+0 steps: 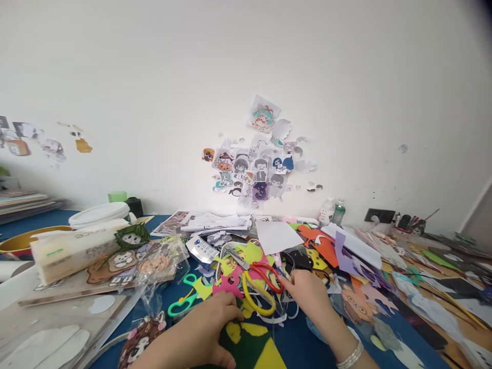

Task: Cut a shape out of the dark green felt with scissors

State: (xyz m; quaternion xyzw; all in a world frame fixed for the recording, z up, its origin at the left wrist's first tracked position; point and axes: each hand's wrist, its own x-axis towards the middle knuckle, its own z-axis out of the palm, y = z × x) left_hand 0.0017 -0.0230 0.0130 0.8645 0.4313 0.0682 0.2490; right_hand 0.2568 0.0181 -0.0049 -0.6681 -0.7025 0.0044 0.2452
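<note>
My left hand reaches low over the pile, thumb and fingers apart, beside a bright pink cut scrap. Under it lies a dark green piece with yellow shapes. My right hand has its fingertips closed at the edge of a red scissor handle; part of the grip is hidden. Against the red loop sits a yellow handle loop, and whether both belong to one pair is unclear. Green-handled scissors lie left of the pink scrap.
Coloured scraps and a white sheet cover the blue table. At left stand a tissue pack and a white tub. Small bottles stand by the wall, with a pen holder farther right.
</note>
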